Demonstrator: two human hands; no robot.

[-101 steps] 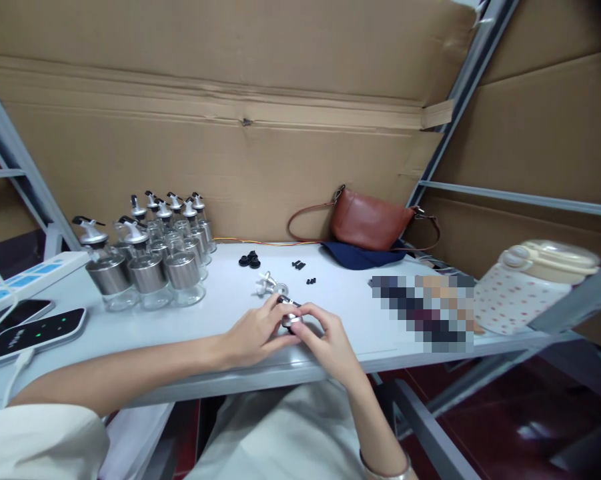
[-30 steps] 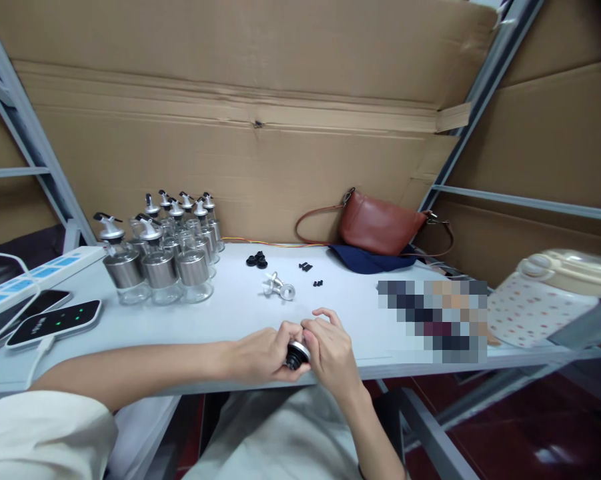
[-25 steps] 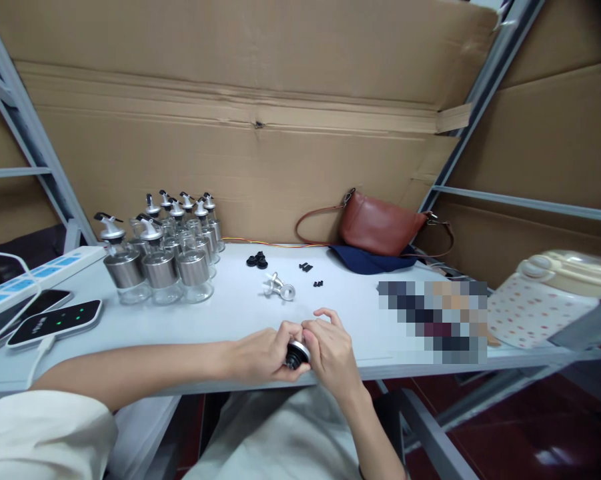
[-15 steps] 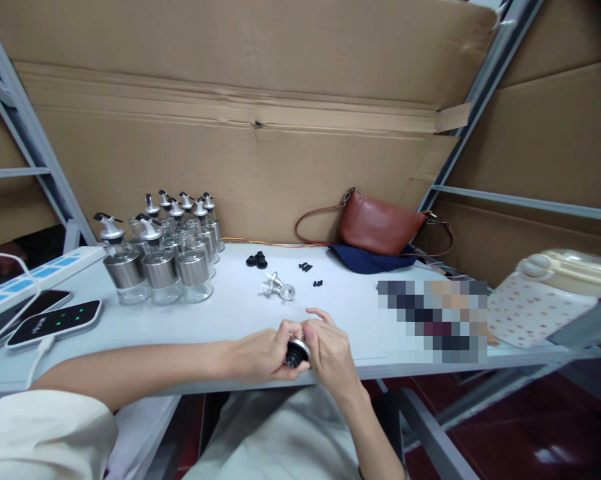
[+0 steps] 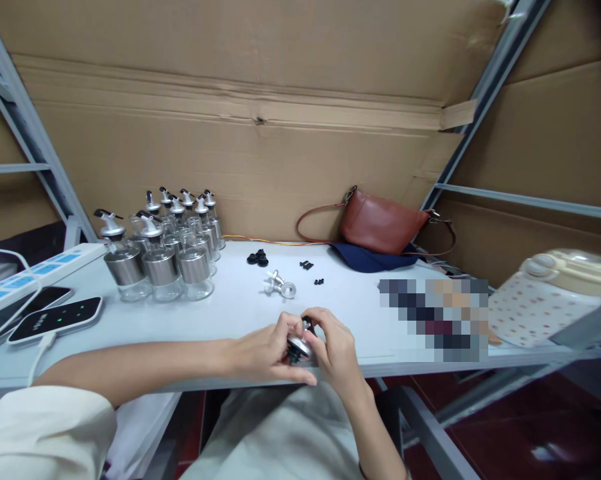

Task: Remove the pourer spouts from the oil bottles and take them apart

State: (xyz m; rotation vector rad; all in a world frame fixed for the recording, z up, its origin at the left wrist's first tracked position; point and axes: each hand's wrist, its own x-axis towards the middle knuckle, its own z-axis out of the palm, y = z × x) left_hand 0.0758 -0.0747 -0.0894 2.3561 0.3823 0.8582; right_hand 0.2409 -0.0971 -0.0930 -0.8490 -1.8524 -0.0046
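Observation:
Near the table's front edge, a silver pour spout (image 5: 299, 348) with a black ribbed stopper is between my hands. My left hand (image 5: 267, 350) grips it from the left, thumb stretched out below. The fingers of my right hand (image 5: 336, 347) close on its upper end, around the small black lever (image 5: 308, 325). Part of the spout is hidden by my fingers. Just beyond lie loose silver spout bodies (image 5: 280, 285). Farther back are black stoppers (image 5: 257, 258), small black levers (image 5: 307, 265) and tiny black pieces (image 5: 319, 282).
Several glass oil bottles (image 5: 161, 267) with steel bands stand at the left, most with spouts. A power strip (image 5: 45, 270) and a charging pad (image 5: 55, 320) lie farther left. A brown bag (image 5: 380, 223) rests on a dark blue cap (image 5: 365, 259); a dotted container (image 5: 540, 300) stands right.
My right fingers have shifted to the spout's upper end, where the black lever now shows. The spout has tilted, and my left thumb has stretched out.

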